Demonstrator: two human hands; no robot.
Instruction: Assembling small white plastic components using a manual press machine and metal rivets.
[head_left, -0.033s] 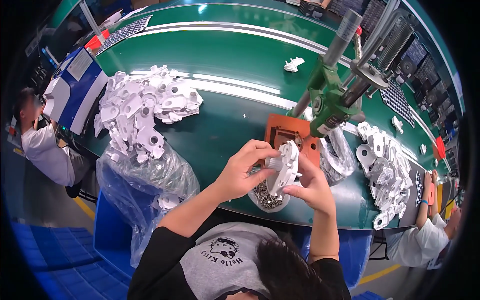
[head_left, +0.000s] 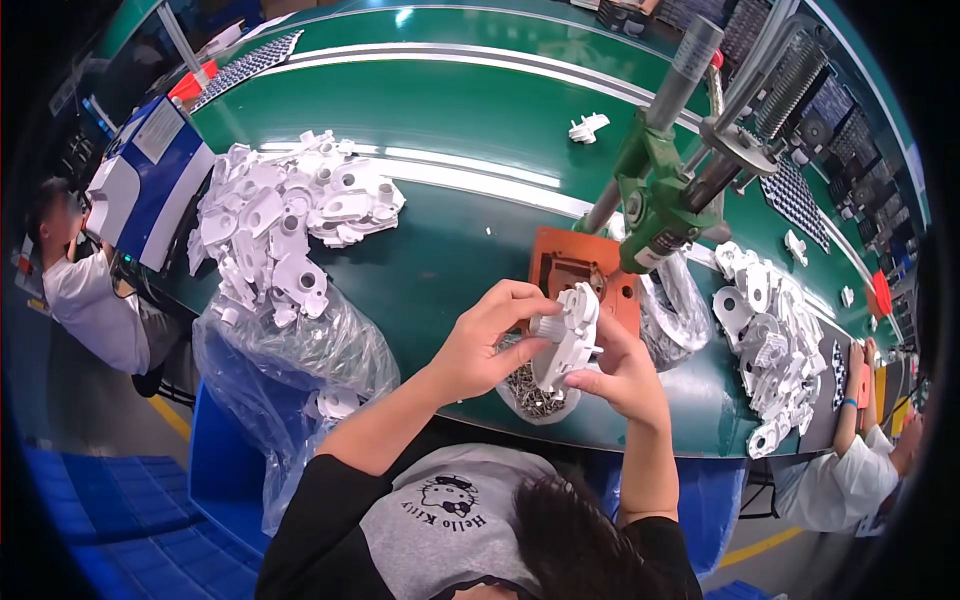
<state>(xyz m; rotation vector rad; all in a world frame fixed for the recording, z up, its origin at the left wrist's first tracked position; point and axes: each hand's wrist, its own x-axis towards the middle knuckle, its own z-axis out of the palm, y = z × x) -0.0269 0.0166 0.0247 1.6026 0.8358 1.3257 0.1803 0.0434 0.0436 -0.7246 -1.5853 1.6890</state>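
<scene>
Between both hands, over the table's front edge, I hold a white moulded plastic part tilted nearly upright. My left hand is closed, thumb and fingers pinching a ribbed white cylinder at the part's left side. Whether the cylinder is joined to the part I cannot tell. My right hand grips the part's right side, its thumb at the lower edge and its fingers partly hidden behind. Just below is a clear bag of small metal pins or screws. Behind my hands sits an orange fixture under a green press.
White plastic parts are heaped at left and right. Clear plastic bagging drapes over a blue bin. A blue-and-white machine stands far left. A green conveyor carries a loose white part. Other people sit at both sides.
</scene>
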